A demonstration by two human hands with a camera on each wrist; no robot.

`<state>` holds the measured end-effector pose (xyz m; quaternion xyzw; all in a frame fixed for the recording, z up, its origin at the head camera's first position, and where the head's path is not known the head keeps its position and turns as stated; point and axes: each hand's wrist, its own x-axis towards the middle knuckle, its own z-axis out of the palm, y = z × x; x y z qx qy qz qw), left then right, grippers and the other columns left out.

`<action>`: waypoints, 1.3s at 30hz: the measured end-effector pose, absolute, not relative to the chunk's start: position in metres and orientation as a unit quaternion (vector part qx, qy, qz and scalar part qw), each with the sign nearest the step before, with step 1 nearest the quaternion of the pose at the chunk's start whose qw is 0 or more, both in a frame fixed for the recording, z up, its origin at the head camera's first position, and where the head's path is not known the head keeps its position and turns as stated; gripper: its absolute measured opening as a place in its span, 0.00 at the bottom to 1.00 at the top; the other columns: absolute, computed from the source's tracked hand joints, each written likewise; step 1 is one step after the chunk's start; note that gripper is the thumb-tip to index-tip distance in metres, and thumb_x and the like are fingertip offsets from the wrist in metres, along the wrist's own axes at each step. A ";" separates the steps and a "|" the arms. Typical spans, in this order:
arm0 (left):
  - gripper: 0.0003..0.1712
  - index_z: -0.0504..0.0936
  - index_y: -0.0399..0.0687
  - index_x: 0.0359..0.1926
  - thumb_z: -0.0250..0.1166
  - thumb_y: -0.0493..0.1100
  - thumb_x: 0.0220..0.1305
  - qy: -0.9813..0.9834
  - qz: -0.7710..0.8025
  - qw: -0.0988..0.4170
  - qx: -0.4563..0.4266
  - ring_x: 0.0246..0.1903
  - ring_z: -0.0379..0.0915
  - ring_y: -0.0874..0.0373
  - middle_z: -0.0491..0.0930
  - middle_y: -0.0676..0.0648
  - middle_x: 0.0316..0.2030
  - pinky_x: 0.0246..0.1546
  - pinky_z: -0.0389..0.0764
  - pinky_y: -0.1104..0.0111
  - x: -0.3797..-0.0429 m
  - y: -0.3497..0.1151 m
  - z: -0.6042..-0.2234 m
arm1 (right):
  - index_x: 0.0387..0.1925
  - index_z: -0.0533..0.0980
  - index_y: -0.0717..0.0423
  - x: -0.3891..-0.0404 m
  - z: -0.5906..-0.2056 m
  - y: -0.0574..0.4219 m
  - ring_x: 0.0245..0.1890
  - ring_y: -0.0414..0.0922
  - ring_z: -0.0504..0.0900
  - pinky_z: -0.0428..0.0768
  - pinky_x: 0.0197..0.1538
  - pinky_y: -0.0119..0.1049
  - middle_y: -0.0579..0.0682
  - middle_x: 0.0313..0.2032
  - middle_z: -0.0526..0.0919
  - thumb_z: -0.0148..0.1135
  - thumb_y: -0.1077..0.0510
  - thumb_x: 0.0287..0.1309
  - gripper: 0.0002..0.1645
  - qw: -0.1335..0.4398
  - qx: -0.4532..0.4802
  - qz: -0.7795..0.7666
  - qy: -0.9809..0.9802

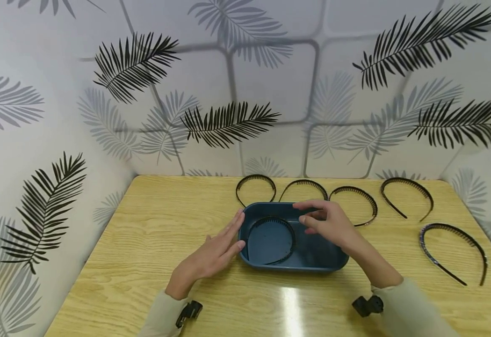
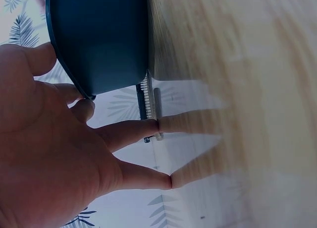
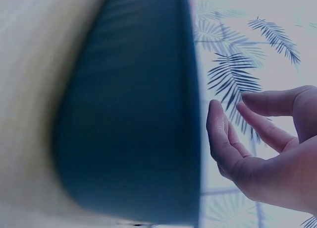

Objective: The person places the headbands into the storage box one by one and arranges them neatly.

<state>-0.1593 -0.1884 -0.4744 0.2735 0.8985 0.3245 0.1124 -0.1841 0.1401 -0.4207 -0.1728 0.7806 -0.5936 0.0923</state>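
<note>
Head view:
1. Left hand [image 1: 209,257]: released, fingers extended, touching the bin's left end.
2. Right hand [image 1: 334,224]: released, loosely curved over the bin's right half.
3. Bin [image 1: 296,269]: on the table [image 1: 157,224], headband [image 1: 272,219] in its left half.
4. Five other headbands [image 1: 443,226]: behind and right.

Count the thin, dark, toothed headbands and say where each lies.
6 headbands: one inside the blue oblong plastic tub; three just behind it; one farther right, at the back; one at far right, nearer the front. The tub may hide others.
</note>
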 end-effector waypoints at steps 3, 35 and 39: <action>0.40 0.33 0.58 0.83 0.42 0.58 0.84 0.898 0.326 0.112 0.275 0.79 0.40 0.48 0.32 0.52 0.82 0.59 0.43 0.19 -0.159 -0.189 -0.474 | 0.62 0.76 0.70 -0.189 -0.410 0.137 0.53 0.60 0.83 0.86 0.46 0.42 0.69 0.63 0.76 0.61 0.68 0.70 0.21 0.089 -0.183 -0.592 0.780; 0.40 0.35 0.58 0.83 0.45 0.55 0.84 0.901 0.324 0.111 0.267 0.79 0.40 0.49 0.32 0.53 0.82 0.60 0.43 0.20 -0.160 -0.190 -0.476 | 0.66 0.76 0.63 -0.286 -0.409 0.091 0.63 0.60 0.76 0.80 0.55 0.53 0.62 0.67 0.73 0.59 0.65 0.71 0.24 0.087 -0.159 -0.575 0.798; 0.40 0.34 0.60 0.83 0.45 0.55 0.84 0.900 0.325 0.115 0.266 0.79 0.40 0.50 0.31 0.57 0.82 0.61 0.43 0.20 -0.160 -0.190 -0.475 | 0.66 0.75 0.63 -0.297 -0.416 0.087 0.67 0.63 0.72 0.76 0.60 0.59 0.62 0.69 0.71 0.59 0.65 0.71 0.24 0.088 -0.169 -0.566 0.802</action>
